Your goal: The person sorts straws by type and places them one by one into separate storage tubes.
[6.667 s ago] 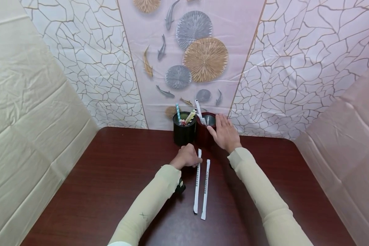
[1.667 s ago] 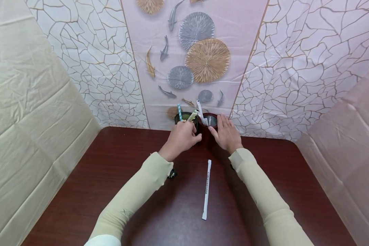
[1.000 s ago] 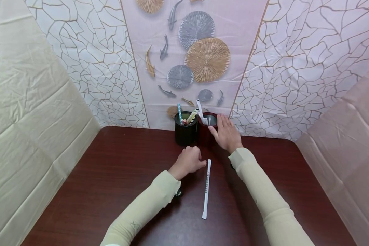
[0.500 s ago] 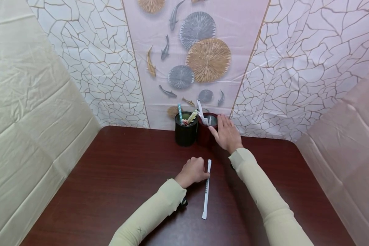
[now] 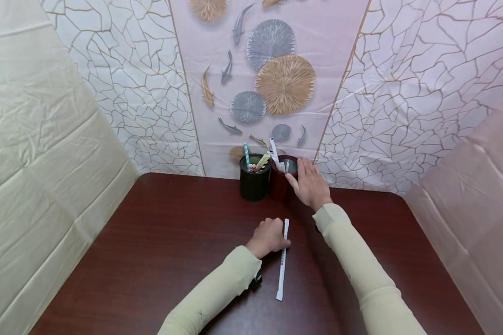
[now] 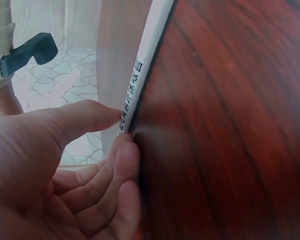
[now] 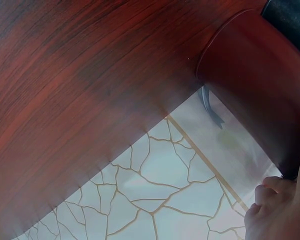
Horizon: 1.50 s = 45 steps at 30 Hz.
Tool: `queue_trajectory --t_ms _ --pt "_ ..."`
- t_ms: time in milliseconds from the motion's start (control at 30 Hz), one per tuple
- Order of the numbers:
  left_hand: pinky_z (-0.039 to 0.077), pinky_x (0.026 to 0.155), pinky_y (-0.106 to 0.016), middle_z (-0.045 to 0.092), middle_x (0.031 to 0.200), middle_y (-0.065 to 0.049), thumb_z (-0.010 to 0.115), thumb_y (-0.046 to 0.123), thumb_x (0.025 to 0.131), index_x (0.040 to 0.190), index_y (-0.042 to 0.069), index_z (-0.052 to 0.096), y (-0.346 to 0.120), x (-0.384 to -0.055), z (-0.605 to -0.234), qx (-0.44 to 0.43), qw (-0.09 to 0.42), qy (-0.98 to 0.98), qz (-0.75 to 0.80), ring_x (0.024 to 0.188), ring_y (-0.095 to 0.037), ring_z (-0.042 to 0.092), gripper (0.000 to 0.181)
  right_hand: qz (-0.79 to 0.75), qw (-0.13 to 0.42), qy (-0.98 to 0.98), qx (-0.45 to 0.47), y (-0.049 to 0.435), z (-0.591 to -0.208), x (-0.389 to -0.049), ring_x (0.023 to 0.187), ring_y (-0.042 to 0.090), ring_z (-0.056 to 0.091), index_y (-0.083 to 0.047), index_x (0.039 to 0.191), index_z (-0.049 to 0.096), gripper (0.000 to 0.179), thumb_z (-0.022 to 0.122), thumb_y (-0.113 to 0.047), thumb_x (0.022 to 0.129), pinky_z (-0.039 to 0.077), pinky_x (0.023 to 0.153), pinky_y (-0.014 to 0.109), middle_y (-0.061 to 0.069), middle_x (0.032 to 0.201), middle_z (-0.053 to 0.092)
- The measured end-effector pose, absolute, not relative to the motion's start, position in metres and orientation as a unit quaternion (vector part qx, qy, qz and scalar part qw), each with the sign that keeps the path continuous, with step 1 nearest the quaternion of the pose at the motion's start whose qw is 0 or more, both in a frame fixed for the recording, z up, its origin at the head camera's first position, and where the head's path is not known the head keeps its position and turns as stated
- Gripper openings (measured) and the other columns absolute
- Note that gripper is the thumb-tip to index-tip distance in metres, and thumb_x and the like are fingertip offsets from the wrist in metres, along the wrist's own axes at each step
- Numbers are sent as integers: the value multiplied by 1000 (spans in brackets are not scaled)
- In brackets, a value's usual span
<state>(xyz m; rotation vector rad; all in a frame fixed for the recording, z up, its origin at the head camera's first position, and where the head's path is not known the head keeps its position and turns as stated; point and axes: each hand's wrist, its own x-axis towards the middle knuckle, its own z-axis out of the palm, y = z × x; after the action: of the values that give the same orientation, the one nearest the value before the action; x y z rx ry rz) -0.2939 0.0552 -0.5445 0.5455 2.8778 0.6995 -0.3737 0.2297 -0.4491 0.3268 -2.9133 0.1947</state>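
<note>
A straw in a white paper wrapper (image 5: 281, 274), printed with dark characters, lies lengthwise on the table. My left hand (image 5: 269, 236) pinches it near its far end; the left wrist view shows thumb and fingertips at either side of the wrapper (image 6: 149, 42). A dark red cup (image 5: 280, 188) stands at the back with white-wrapped straws in it. My right hand (image 5: 312, 183) rests at that cup's right rim with straight fingers. In the right wrist view, part of the hand (image 7: 277, 205) shows by the red cup (image 7: 255, 70).
A black cup (image 5: 253, 186) holding several patterned straws, one of them blue (image 5: 246, 154), stands left of the red cup. Behind both cups a patterned cloth (image 5: 230, 100) hangs at the back edge of the dark wooden table (image 5: 151, 242).
One of two wrapped straws has left the table. My left hand went up to the black cup, then came back down to the remaining straw. My right hand has stayed at the red cup.
</note>
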Motion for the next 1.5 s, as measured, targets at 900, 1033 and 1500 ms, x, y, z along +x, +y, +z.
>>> queue_trajectory --t_ms 900,1033,1500 --pt "51 53 -32 66 57 0 83 31 87 69 14 64 59 -291 -524 122 147 943 274 59 -20 62 31 72 97 -986 111 230 -449 -372 164 41 19 6 167 14 84 24 -58 113 19 134 55 26 174 20" --pt "50 55 -29 64 50 1 81 27 91 69 12 65 53 -278 -501 117 159 936 290 54 -15 64 31 73 100 -986 112 231 -450 -373 163 41 19 6 167 14 83 23 -57 113 20 133 56 27 174 19" --pt "52 63 -24 65 48 4 77 27 89 53 16 70 37 -302 -530 140 153 923 325 50 -11 66 38 81 102 -985 115 229 -448 -371 163 41 20 6 167 15 83 26 -57 113 18 134 55 27 174 20"
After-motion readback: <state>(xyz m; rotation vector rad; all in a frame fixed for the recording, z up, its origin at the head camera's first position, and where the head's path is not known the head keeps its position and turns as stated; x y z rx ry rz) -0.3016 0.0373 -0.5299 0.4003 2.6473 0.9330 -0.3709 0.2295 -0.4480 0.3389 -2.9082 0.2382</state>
